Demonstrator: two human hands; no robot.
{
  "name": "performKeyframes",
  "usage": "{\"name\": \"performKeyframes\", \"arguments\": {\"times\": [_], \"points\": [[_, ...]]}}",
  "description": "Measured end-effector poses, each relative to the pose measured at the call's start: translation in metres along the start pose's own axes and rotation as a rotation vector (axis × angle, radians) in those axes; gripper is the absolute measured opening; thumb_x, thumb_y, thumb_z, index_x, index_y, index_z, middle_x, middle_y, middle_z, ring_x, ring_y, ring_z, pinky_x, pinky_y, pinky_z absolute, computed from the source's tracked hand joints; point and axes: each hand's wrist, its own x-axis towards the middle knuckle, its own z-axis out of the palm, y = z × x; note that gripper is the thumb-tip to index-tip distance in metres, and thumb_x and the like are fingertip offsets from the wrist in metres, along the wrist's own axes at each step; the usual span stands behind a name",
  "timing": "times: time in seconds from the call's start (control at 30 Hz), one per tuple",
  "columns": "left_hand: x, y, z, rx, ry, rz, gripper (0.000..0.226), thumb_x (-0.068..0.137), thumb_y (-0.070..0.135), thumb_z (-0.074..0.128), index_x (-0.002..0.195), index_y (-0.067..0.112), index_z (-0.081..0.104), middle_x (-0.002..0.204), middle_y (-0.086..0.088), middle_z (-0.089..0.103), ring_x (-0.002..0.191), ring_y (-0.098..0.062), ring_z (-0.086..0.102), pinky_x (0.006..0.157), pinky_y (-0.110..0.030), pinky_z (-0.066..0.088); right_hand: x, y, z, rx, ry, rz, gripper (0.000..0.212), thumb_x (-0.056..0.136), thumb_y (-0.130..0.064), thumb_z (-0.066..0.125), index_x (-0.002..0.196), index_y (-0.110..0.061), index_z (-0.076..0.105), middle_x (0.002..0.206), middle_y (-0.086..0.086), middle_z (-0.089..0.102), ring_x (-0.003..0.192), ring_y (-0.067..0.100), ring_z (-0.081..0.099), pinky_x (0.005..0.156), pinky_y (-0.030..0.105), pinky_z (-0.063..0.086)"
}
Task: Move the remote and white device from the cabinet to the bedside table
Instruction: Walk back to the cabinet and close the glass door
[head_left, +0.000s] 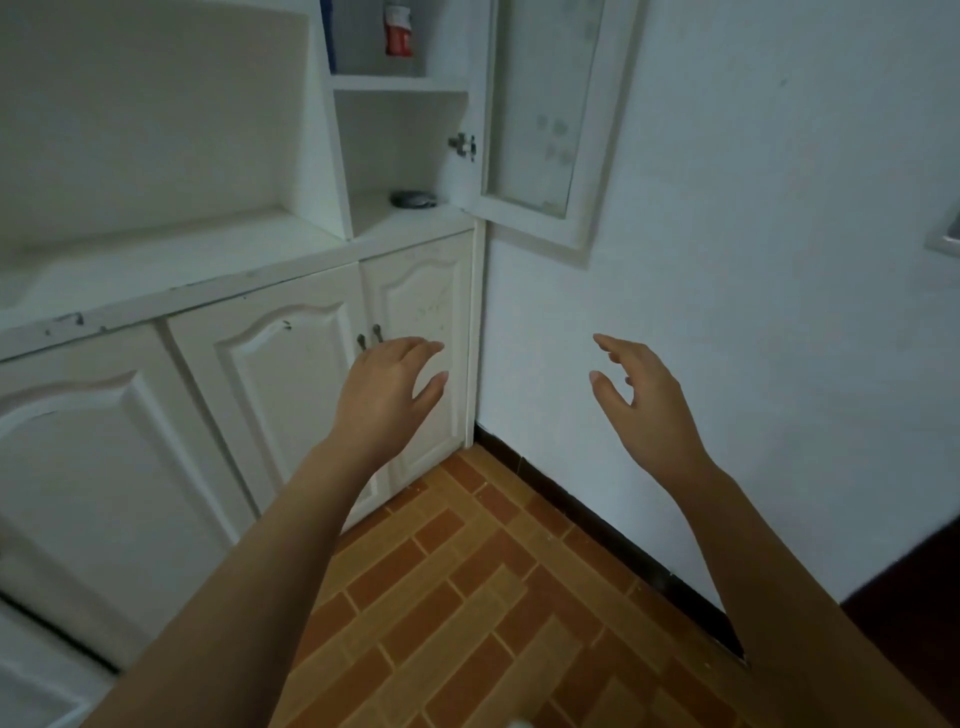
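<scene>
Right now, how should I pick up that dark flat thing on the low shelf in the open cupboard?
Come from the front, through the open door, and pinch the dark flat thing across its narrow width from above. It lies flat and low on the shelf, and the cupboard walls likely block a sideways reach. Details are blurry.

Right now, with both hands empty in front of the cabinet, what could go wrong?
1. The open glass door juts out above the right hand; a reach could bump it.
2. The dark object on the lower shelf is blurred, so a wrong thing may be taken.
</scene>
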Motion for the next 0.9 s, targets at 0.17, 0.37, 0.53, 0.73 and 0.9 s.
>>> {"name": "performKeyframes", "arguments": {"times": [0.17, 0.37, 0.53, 0.73, 0.9], "points": [[0.090, -0.008, 0.036, 0.018, 0.042, -0.002, 0.033, 0.089, 0.024, 0.056, 0.119, 0.010, 0.056, 0.118, -0.013, 0.063, 0.107, -0.030, 0.057, 0.096, -0.046, 0.042, 0.089, 0.045, 0.008, 0.022, -0.019, -0.018, 0.039, 0.092, -0.020, 0.047, 0.131, -0.017, 0.044, 0.132, 0.005, 0.051, 0.122, 0.018, 0.046, 0.106, 0.038, 0.037], [0.167, -0.025, 0.078, 0.027, 0.067, -0.048, 0.036, 0.089, 0.025, 0.054, 0.122, 0.012, 0.054, 0.124, -0.012, 0.059, 0.116, -0.029, 0.052, 0.101, -0.045, 0.037, 0.182, 0.084, 0.025, 0.057, -0.020, -0.029, 0.038, 0.092, -0.019, 0.047, 0.130, -0.016, 0.045, 0.130, 0.005, 0.052, 0.121, 0.018, 0.046, 0.105, 0.039, 0.038], [0.221, -0.048, 0.104, 0.014, 0.074, -0.070, 0.037, 0.089, 0.025, 0.055, 0.123, 0.012, 0.053, 0.126, -0.014, 0.058, 0.117, -0.030, 0.051, 0.101, -0.046, 0.038, 0.238, 0.104, 0.042, 0.049, -0.036, -0.034, 0.038, 0.091, -0.018, 0.048, 0.130, -0.016, 0.045, 0.130, 0.005, 0.052, 0.121, 0.018, 0.046, 0.105, 0.040, 0.039], [0.304, -0.079, 0.130, -0.022, 0.083, -0.026, 0.037, 0.090, 0.025, 0.054, 0.124, 0.012, 0.052, 0.127, -0.014, 0.056, 0.116, -0.030, 0.051, 0.101, -0.044, 0.037, 0.309, 0.123, 0.065, 0.006, 0.027, -0.043, 0.039, 0.091, -0.018, 0.048, 0.129, -0.015, 0.045, 0.130, 0.006, 0.052, 0.121, 0.019, 0.047, 0.103, 0.042, 0.040], [0.376, -0.111, 0.146, -0.038, 0.070, 0.053, 0.038, 0.090, 0.024, 0.053, 0.125, 0.011, 0.051, 0.129, -0.014, 0.055, 0.118, -0.030, 0.049, 0.101, -0.040, 0.034, 0.369, 0.132, 0.084, -0.017, 0.118, -0.004, 0.038, 0.090, -0.019, 0.049, 0.128, -0.018, 0.046, 0.130, 0.005, 0.052, 0.119, 0.020, 0.048, 0.102, 0.046, 0.041]]}}
